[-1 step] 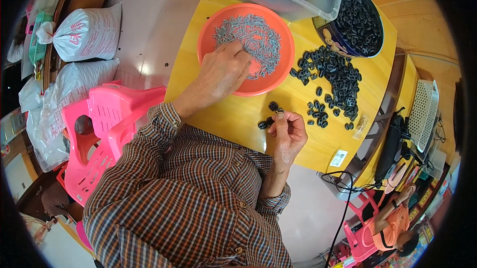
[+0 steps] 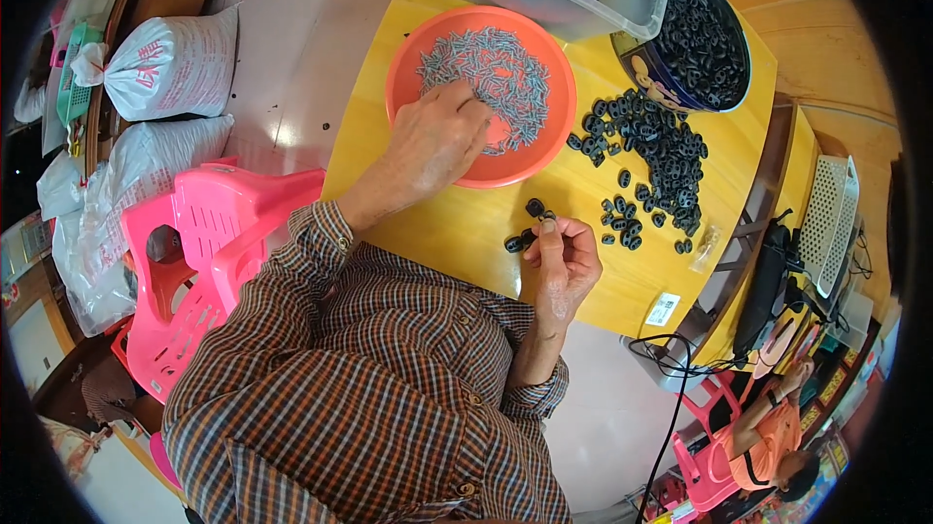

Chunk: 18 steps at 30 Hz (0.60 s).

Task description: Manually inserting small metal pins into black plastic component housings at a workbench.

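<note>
At the left, stuffed white sacks (image 2: pixel 175 65) lean one below the other, and a pink plastic chair (image 2: pixel 204 223) stands between them and the person's checked shirt (image 2: pixel 389 359). The left hand (image 2: pixel 437 138) reaches over the rim of an orange bowl (image 2: pixel 404 135), its fingers bunched down among thin grey pieces (image 2: pixel 496 67) that look like screws; the fingertips are hidden, so I cannot tell if it has picked one up. The bowl sits on a yellow tabletop (image 2: pixel 428 237), and just beyond it is a clear plastic bin (image 2: pixel 583 26) of black pieces. Nearer the body, the right hand (image 2: pixel 564 266) pinches a small black part (image 2: pixel 548 215) between thumb and finger, with more black bits (image 2: pixel 514 244) just beside its fingers. Farther right, a loose pile (image 2: pixel 666 159) of the same black pieces spreads below a round tin (image 2: pixel 641 77) filled with them. A white label (image 2: pixel 663 309) lies near the tabletop's edge, and past that a person in an orange top (image 2: pixel 773 436) is by another pink chair (image 2: pixel 702 471)
</note>
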Available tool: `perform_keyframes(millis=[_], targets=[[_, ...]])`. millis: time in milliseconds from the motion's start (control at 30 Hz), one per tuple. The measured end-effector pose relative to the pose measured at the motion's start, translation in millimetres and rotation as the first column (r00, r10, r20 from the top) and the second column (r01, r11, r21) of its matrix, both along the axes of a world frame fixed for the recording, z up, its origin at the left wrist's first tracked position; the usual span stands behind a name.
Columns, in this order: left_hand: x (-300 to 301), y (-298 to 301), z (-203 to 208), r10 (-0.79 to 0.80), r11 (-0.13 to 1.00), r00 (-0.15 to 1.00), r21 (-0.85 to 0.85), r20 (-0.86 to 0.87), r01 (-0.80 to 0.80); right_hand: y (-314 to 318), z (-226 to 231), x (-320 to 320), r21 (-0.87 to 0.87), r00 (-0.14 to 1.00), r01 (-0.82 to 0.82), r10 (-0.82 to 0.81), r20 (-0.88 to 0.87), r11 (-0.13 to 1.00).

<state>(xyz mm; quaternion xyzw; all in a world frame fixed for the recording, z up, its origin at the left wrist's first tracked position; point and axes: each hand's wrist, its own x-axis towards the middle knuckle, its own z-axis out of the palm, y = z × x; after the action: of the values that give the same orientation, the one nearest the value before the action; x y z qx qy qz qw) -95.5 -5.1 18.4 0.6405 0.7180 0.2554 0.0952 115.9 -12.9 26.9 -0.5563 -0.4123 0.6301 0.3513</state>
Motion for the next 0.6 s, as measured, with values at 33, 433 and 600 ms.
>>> perform_keyframes(millis=[33, 433, 600], targets=[[-0.3, -1.1, -2.5, 0.003, 0.999, 1.0, 0.042, 0.015, -0.004, 0.0, 0.9, -0.2, 0.001, 1.0, -0.002, 0.002, 0.004, 1.0], [3.4, 1.9, -1.7, -0.042, 0.998, 0.999, 0.043, -0.013, 0.042, -0.2, 2.0, -1.0, 0.001, 1.0, 0.011, -0.011, -0.005, 1.0], [8.0, 8.1, -5.8, -0.125, 0.99, 0.992, 0.058, -0.022, 0.126, 0.8, 1.6, -0.8, 0.0, 1.0, 0.002, -0.002, -0.006, 1.0]])
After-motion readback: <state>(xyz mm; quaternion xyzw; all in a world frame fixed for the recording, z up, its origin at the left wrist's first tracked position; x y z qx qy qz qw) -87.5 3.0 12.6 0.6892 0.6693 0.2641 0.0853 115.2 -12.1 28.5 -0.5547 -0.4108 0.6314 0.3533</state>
